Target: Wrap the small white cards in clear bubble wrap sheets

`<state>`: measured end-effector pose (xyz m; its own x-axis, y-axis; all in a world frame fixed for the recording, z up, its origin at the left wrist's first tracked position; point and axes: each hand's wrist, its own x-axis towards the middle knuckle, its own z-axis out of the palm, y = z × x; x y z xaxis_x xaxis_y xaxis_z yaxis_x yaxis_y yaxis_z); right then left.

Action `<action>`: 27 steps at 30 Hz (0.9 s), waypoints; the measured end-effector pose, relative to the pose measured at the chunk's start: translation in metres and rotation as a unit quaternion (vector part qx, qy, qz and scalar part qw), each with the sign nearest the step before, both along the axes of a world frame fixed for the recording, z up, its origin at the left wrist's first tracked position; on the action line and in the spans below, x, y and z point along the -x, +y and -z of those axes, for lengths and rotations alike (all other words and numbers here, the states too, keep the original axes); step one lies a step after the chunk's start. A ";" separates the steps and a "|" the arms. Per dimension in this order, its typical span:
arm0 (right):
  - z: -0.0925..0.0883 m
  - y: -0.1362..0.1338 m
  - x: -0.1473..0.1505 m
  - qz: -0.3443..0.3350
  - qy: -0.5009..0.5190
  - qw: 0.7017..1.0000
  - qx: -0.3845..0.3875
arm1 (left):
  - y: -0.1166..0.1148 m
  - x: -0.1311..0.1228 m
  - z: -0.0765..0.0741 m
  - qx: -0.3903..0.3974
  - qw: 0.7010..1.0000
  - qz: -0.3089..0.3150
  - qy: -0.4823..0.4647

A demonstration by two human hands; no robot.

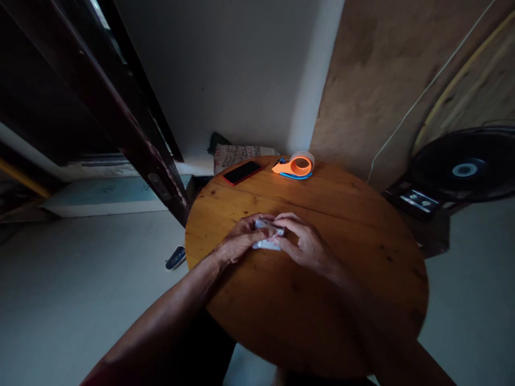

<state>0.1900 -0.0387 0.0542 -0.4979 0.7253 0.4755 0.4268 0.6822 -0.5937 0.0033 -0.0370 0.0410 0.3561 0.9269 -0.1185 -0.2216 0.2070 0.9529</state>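
Over the middle of a round wooden table [322, 305], both my hands meet at a small packet in clear plastic [267, 244]. My left hand [244, 235] is closed around its left side, the thumb lying across the top. From the right, my right hand [302, 242] pinches the packet's edge between thumb and fingers. The wrap looks shiny and crinkled, with a hint of pale and reddish colour; what lies inside cannot be made out. Parts of the packet are hidden behind my fingers.
At the table's far edge lie a phone with a red rim [242, 172] and an orange tape dispenser [296, 166] holding a roll of tape. A printed sack [237, 155] sits behind. To the right stands a dark fan [466, 169]; a slipper [176, 258] is on the floor at left.
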 end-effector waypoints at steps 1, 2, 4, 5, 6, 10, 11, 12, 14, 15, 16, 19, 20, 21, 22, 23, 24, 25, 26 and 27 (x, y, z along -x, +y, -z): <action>0.001 0.000 0.000 0.003 -0.004 1.000 -0.003 | 0.000 0.000 0.000 0.002 1.000 -0.005 -0.002; 0.001 0.000 0.000 0.007 -0.009 1.000 -0.007 | 0.000 0.000 0.000 0.003 1.000 -0.009 -0.003; 0.002 0.000 -0.001 0.020 -0.021 0.999 -0.017 | 0.001 0.000 0.000 0.004 1.000 -0.019 -0.003; 0.001 0.000 -0.002 0.024 -0.025 0.999 -0.022 | 0.001 0.000 0.000 0.005 1.000 -0.023 -0.001; 0.001 0.000 -0.002 0.027 -0.028 0.999 -0.025 | 0.001 0.000 0.000 0.006 1.000 -0.026 0.001; -0.002 0.000 -0.001 0.022 -0.022 0.999 -0.014 | 0.001 0.001 0.000 0.005 0.999 -0.028 0.017; -0.002 0.001 -0.001 0.020 -0.015 1.000 -0.008 | 0.001 0.001 0.000 0.003 0.999 -0.028 0.022; -0.002 0.001 -0.001 0.020 -0.006 1.000 -0.002 | 0.001 0.001 0.000 0.001 0.999 -0.027 0.025; -0.001 0.001 -0.001 0.024 0.006 1.000 0.013 | 0.001 0.001 0.001 -0.004 0.999 -0.024 0.025; 0.000 0.001 -0.001 0.027 0.008 0.999 0.021 | 0.001 0.001 0.002 -0.006 0.999 -0.021 0.023; 0.001 0.001 -0.001 0.030 0.007 0.999 0.028 | 0.001 0.001 0.002 -0.007 1.000 -0.017 0.020; 0.002 0.002 -0.002 0.032 -0.003 0.998 0.045 | 0.001 0.001 0.002 -0.006 1.000 -0.007 0.015; 0.003 0.002 -0.002 0.031 -0.005 0.998 0.049 | 0.000 0.001 0.002 -0.005 1.000 -0.007 0.017; 0.003 0.002 -0.002 0.031 -0.005 0.998 0.052 | 0.000 0.001 0.001 -0.005 1.000 -0.007 0.022; 0.003 0.002 -0.002 0.030 -0.003 0.998 0.053 | -0.001 0.000 0.000 -0.005 1.000 -0.008 0.027; 0.003 0.002 -0.002 0.031 -0.001 0.998 0.054 | -0.001 0.000 -0.002 -0.005 0.999 -0.008 0.033; 0.002 0.002 -0.002 0.032 0.002 0.998 0.054 | -0.001 0.000 -0.003 -0.006 0.999 -0.008 0.037; 0.002 0.002 -0.002 0.034 0.004 0.998 0.055 | -0.001 0.000 -0.004 -0.008 0.999 -0.007 0.040; 0.001 0.001 -0.001 0.036 0.006 0.998 0.057 | -0.001 0.000 -0.005 -0.011 0.999 -0.005 0.041; 0.000 0.001 -0.001 0.041 0.009 0.997 0.062 | -0.001 0.000 -0.005 -0.015 0.999 -0.003 0.039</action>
<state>0.1907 -0.0379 0.0538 -0.4272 0.8164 0.3884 0.4664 0.5671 -0.6789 0.0033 -0.0382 0.0461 0.3408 0.9329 -0.1167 -0.1482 0.1759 0.9732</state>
